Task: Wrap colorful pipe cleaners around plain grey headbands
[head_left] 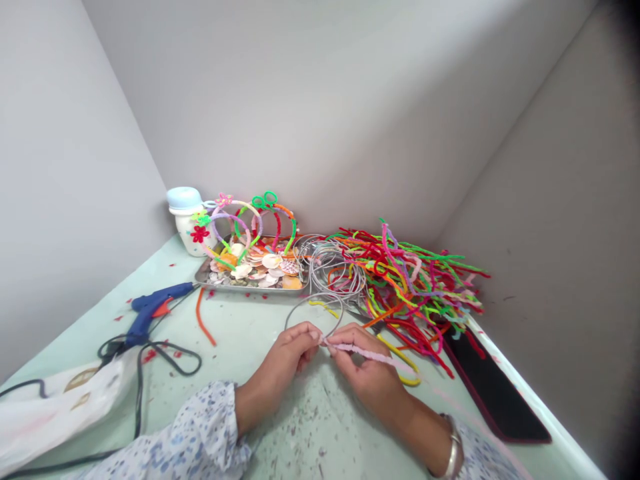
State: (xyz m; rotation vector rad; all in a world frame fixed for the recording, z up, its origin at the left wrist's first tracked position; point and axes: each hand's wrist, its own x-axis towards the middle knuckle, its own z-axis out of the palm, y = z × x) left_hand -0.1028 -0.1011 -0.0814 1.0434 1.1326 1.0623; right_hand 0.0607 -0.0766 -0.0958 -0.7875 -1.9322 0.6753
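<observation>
The pink pipe cleaner (367, 354) lies across my right hand (367, 377), near the front edge of the tabletop (240, 333), its near end meeting the thin grey wire hoop (314, 312) just where both sets of fingertips come together. My left hand (285, 360) has its fingers closed on the hoop at that spot, and my right fingers pinch the fuzzy pink end against the wire; the rest of the strand trails away toward the right edge. As I judge it, the winding goes well only if I keep the left pinch firm so the hoop cannot spin, and lay each turn tight against the last so no grey wire shows between them. I should keep the strand taut and short between my fingers, since slack would let the turns loosen. Beyond the hoop lie more bare hoops (333, 267) and the heap of coloured pipe cleaners (415, 280) toward the back right corner, a tray of shells (253, 270) with finished bands standing in it, a white jar (187, 223) behind that, and the blue glue gun (150, 310) off by the left edge.
</observation>
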